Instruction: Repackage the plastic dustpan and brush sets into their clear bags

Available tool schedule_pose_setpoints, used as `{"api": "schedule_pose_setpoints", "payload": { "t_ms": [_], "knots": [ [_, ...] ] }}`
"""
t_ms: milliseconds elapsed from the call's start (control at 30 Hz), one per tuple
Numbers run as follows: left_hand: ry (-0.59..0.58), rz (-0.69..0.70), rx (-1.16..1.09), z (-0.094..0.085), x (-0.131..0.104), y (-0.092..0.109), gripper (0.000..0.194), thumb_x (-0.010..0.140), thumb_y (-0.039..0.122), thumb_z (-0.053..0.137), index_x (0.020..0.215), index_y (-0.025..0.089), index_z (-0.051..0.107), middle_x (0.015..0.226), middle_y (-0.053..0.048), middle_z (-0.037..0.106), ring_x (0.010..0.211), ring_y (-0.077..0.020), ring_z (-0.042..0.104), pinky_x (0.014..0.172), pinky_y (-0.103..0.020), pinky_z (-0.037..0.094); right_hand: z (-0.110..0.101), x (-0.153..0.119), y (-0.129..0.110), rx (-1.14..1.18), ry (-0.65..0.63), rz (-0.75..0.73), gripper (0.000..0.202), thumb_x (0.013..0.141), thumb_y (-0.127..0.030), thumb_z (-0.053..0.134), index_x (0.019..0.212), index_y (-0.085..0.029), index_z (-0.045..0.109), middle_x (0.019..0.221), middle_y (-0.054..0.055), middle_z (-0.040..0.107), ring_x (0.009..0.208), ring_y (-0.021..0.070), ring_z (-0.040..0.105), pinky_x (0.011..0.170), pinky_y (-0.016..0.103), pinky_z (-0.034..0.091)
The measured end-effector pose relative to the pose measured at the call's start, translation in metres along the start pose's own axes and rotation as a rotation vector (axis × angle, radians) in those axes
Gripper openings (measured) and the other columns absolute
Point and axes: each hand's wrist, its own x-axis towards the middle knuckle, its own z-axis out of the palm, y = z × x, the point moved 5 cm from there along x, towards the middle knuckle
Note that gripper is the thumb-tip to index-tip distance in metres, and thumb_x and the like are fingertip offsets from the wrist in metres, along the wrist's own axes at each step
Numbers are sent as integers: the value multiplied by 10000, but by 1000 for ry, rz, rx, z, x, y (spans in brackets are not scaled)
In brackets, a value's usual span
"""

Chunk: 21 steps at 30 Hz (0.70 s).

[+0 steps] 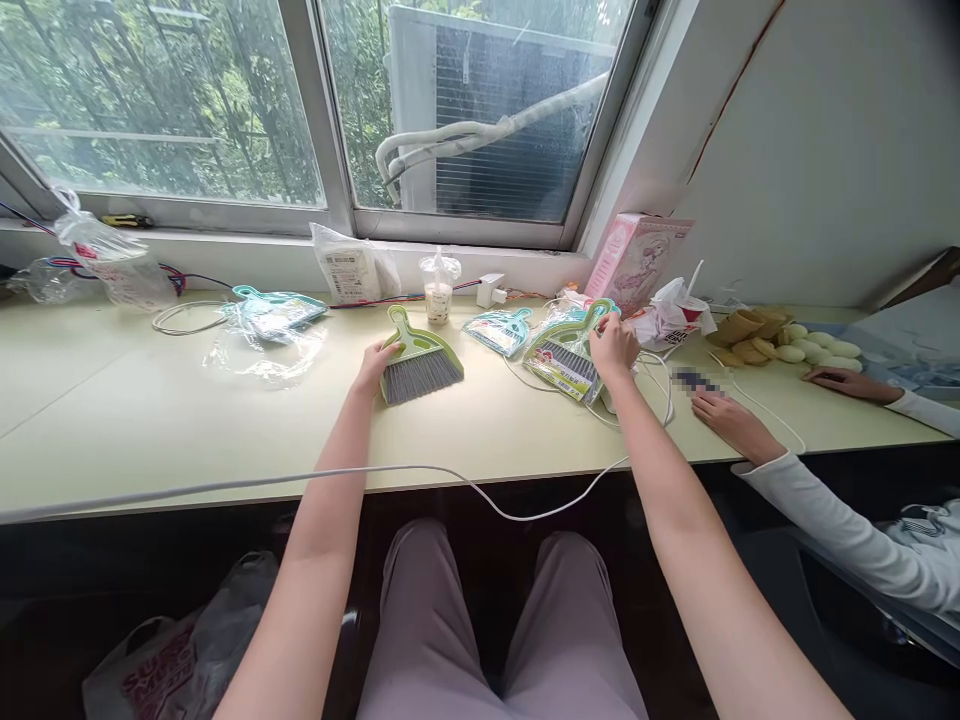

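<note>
My left hand point(374, 361) rests on the left side of a small green hand broom point(420, 360) with grey bristles that lies flat on the pale desk point(112, 420). My right hand point(613, 347) grips a packaged green broom and dustpan set point(564, 361) wrapped in clear plastic, near its handle end. Another packaged set point(500, 329) lies between the two. A further teal set in plastic point(276, 309) lies at the left.
A white cable point(487, 500) hangs over the desk's front edge. A drink cup in a bag point(439, 287), a white packet point(352, 268), a charger point(490, 290) and a pink box point(636, 260) line the windowsill. Another person's hands point(731, 420) rest at the right. Bags sit on the floor.
</note>
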Motion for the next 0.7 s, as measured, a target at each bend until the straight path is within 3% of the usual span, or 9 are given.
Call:
{"api": "schedule_pose_setpoints", "payload": {
  "t_ms": [133,333,500,600,700],
  "knots": [
    [-20,7,-7,2,1,0,447,565,487,779,840,139,730,850,-92,709,818,-242,631,769,-339,445,18,0,-6,-38,-38,-60,247,856,-233,519,1085,-169,587,1200,179,595,1151,314,481,912,459,411],
    [7,22,18,0,3,-1,421,574,476,776,817,136,729,845,-83,714,847,-248,627,777,-334,451,41,-59,-26,-66,-7,-236,346,965,-350,403,1232,-200,564,1401,184,487,1313,315,383,1051,566,296],
    [-5,7,-35,-1,3,-2,381,622,435,768,859,138,744,869,-91,724,811,-223,640,764,-326,465,19,-77,-52,-38,-2,-246,425,968,-303,353,1347,-203,518,1480,181,414,1412,319,276,1086,616,229],
    [16,23,-109,-5,4,1,353,647,404,767,880,140,739,863,-86,723,806,-212,657,777,-329,487,6,-82,-81,33,-50,-288,414,940,-233,376,1305,-226,571,1433,151,476,1388,314,324,1111,588,217],
    [98,52,-254,-16,7,7,377,676,391,760,956,142,718,892,-87,723,867,-220,676,820,-341,520,14,-99,-118,179,-144,-414,381,939,-212,368,1214,-227,632,1379,117,539,1332,290,410,1118,501,263]
  ]
}}
